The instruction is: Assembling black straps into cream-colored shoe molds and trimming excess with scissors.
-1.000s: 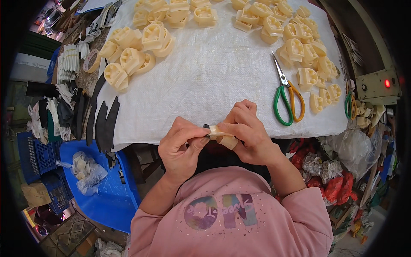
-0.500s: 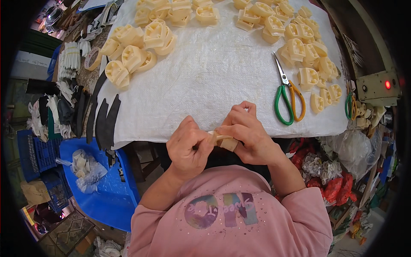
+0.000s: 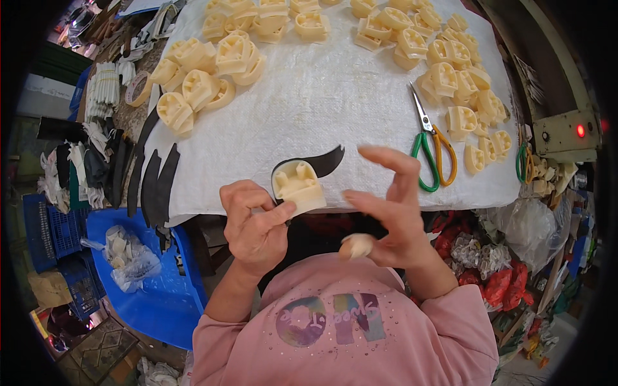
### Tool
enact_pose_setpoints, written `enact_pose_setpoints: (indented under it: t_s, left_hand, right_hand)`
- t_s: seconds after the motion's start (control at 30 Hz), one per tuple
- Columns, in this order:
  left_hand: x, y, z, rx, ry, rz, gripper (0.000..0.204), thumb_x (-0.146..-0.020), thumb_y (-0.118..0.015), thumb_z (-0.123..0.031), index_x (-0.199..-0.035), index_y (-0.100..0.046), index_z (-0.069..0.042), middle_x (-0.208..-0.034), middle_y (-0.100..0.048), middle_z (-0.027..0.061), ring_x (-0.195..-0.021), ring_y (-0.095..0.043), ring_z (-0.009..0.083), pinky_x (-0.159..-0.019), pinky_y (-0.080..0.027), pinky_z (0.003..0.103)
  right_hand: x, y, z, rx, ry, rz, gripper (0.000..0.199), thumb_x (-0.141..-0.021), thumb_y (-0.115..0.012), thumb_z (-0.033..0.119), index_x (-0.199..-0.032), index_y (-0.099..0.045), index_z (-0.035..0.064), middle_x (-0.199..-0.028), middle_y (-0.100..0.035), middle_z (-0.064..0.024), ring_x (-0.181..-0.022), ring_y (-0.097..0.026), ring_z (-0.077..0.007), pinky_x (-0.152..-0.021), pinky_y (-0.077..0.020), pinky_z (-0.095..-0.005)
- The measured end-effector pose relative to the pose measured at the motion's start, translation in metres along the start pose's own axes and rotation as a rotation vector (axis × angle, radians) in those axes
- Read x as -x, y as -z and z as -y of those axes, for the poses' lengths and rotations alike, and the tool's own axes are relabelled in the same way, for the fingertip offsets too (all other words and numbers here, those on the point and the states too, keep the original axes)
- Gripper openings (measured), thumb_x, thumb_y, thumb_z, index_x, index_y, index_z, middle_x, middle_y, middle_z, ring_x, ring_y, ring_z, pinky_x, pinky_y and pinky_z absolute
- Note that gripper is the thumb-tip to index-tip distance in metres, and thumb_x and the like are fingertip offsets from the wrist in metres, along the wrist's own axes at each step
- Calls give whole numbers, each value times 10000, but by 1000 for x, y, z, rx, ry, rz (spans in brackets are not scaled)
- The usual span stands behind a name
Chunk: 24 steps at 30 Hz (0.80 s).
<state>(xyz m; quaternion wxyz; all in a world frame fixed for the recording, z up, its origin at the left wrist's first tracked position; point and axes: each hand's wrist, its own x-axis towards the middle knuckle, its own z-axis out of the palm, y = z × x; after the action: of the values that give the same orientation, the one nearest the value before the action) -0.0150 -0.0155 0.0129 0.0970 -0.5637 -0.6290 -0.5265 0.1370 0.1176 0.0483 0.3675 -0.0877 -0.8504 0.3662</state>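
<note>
A cream, D-shaped plastic piece that looks like a shoe heel (image 3: 301,186) is pinched between the thumb and fingers of my left hand (image 3: 256,222), just over the table's near edge. Its hollow side, with small posts inside, faces up. A black strip (image 3: 322,163) wraps its far left side, and the loose end curves away to the right. My right hand (image 3: 396,215) is apart from the piece, fingers spread and slightly blurred. Something pale covers its thumb tip. Scissors (image 3: 425,125) with one green and one orange handle lie beyond my right hand.
More cream heels lie in groups at the far left (image 3: 199,87) and right (image 3: 444,77) of the white woven sheet (image 3: 309,103). Black strips (image 3: 161,183) hang over its left edge. A blue bin (image 3: 148,309) stands below left; a machine box with a red light (image 3: 566,134) is at right.
My hands have separated. The left has turned the heel into view with its black strip; the right has let go and opened toward the right.
</note>
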Motion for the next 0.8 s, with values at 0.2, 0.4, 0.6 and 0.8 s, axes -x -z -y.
enact_pose_setpoints:
  t_s: [0.2,0.4,0.6,0.8]
  left_hand:
    - [-7,-12,-12,256,15,-36,330,-616,-675,117,-871,-575,-66,-899,-541,108,-780,-563,286,-727,-467,387]
    - [5,-18,-5,257,-152,124,262,-649,-654,76,-859,-530,-21,-947,-574,153,-774,-612,276,-640,-462,364]
    - [-5,-23,-17,-12,-197,191,196,-657,-649,43,-816,-549,-13,-897,-575,150,-733,-585,258,-604,-432,351]
    - [-8,-24,-23,-106,-206,238,179,-657,-651,40,-787,-538,-10,-894,-572,142,-701,-544,253,-612,-393,363]
  right_hand:
    - [48,-31,-8,-877,-826,-134,231,-888,-607,119,-1070,-520,6,-950,-579,-99,-863,-575,-166,-776,-484,-313]
    - [49,-28,-13,-1086,-740,-298,222,-967,-463,146,-1107,-499,-22,-1033,-575,-82,-913,-590,-136,-857,-506,-333]
    - [43,-25,-7,-890,-743,-230,267,-950,-463,145,-1136,-554,-23,-953,-612,-52,-873,-584,-99,-780,-474,-239]
    - [36,-27,-3,-715,-630,-161,324,-941,-421,153,-1176,-554,-26,-896,-645,-101,-770,-605,-146,-686,-473,-263]
